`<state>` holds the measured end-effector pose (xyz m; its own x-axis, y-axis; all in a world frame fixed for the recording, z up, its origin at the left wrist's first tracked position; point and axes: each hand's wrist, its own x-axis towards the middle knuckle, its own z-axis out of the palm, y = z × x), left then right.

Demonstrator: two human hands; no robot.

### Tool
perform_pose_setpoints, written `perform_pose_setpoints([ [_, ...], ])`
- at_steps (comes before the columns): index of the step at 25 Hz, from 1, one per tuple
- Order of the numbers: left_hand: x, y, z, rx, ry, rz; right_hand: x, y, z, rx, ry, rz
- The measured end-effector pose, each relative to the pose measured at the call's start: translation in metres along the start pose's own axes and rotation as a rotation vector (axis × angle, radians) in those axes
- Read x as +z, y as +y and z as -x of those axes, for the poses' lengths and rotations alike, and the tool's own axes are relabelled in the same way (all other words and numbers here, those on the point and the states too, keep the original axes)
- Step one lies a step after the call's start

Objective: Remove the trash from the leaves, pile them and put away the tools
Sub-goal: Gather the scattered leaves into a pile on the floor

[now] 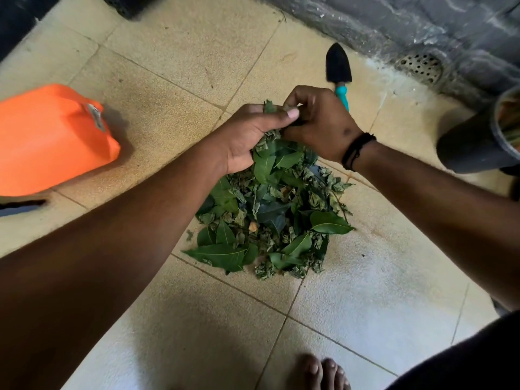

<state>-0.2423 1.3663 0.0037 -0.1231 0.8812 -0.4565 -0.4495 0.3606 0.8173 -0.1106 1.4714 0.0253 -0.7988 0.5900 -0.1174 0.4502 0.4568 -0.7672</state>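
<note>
Nearest the camera, bare toes (323, 371) stand on the beige tiled floor (180, 319), whose grout lines run diagonally. Just beyond them the leaf pile (270, 218) lies on the tiles, green whole leaves mixed with crumpled dry ones, heaped in a rough oval whose long axis runs from near to far. Above the pile's far end the two hands meet: the left hand (253, 133) grips a bunch of leaves with its thumb pressed over the top, and the right hand (320, 122), a dark band at the wrist, pinches at the same bunch with curled fingers. Behind the right hand the trowel (339, 74) lies on the floor, teal handle toward the hands, black blade pointing away toward the grey wall (422, 21). An orange container (50, 136) sits to the left, a dark pot (484, 142) to the right, and a round floor drain (420, 68) at the wall's foot.
</note>
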Motion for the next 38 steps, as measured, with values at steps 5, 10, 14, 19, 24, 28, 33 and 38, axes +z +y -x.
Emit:
perform_pose_setpoints([
  [5,-0.002,-0.013,-0.004,-0.07,0.219,0.07,0.003,0.004,0.005,0.03,0.042,0.084],
  [10,-0.037,-0.003,-0.001,-0.215,0.225,0.004,-0.002,0.032,0.035,0.12,0.157,-0.115],
  [14,-0.077,0.012,0.012,-0.278,0.206,0.082,0.012,0.042,0.041,0.079,0.157,0.089],
  [19,-0.108,0.0,0.044,-0.3,0.275,0.274,0.032,0.033,-0.005,0.038,-0.001,0.354],
  [24,-0.111,-0.018,0.058,-0.338,0.339,0.315,0.071,0.015,-0.026,-0.043,-0.305,0.511],
  [28,-0.108,-0.029,0.055,-0.332,0.405,0.364,0.101,-0.005,-0.023,-0.313,-0.454,0.782],
  [33,-0.097,-0.027,0.041,-0.31,0.532,0.377,0.091,0.001,-0.012,-0.342,-0.331,0.715],
  [38,-0.063,-0.015,0.014,-0.201,0.583,0.388,0.037,-0.013,0.003,0.058,-0.041,0.035],
])
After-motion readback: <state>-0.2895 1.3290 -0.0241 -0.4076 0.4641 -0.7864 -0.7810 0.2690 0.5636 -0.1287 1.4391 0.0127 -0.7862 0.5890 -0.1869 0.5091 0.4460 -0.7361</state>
